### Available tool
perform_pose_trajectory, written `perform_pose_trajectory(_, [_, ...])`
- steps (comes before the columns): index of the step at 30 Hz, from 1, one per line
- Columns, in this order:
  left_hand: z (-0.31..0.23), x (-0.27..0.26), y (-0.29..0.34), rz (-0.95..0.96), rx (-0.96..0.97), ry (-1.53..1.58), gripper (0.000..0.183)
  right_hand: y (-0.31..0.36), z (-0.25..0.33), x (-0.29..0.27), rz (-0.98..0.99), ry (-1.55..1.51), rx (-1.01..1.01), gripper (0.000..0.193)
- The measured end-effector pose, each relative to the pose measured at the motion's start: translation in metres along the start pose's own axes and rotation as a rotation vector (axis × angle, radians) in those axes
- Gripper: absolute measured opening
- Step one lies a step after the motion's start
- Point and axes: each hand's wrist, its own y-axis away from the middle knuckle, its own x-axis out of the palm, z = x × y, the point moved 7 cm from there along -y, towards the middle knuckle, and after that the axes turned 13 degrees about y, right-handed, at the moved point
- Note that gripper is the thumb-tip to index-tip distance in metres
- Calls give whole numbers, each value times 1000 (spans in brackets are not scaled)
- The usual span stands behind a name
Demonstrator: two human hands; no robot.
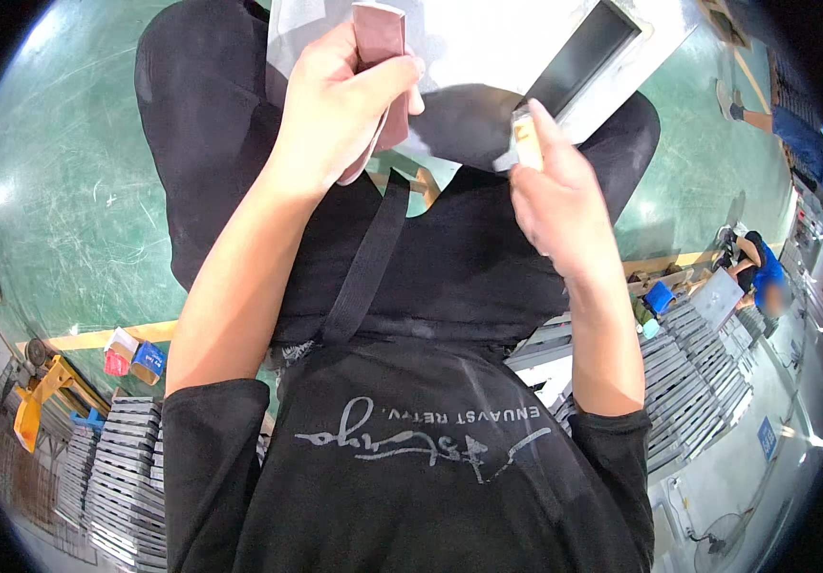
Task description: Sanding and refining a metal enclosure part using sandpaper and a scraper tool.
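My left hand grips a reddish-brown flat pad, which looks like a folded sanding sheet, and holds it against a white sheet-metal part lying across my lap. My right hand holds a small pale yellow object between thumb and fingers near the part's edge. A dark rectangular opening is cut into the white part to the right of both hands. My black trousers and shirt fill the middle of the view.
A green floor with yellow lines surrounds me. Stacks of grey metal trays stand at lower left and more stacks at right. Small boxes sit by the left stack. A crouching person in blue works at right; another person stands farther back.
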Motion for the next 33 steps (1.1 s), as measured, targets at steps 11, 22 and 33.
perform_pose_trajectory(11, [4, -3, 1, 16, -55, 23, 10, 3, 11, -9, -283, -337, -89, 68])
perform_pose_trajectory(22, [1, 6, 1, 62, -71, 23, 13, -1, -9, 19, -177, 242, -143, 79])
perform_pose_trajectory(33, [1, -1, 3, 13, -50, -10, 16, 7, -1, 25, -215, -156, -178, 75])
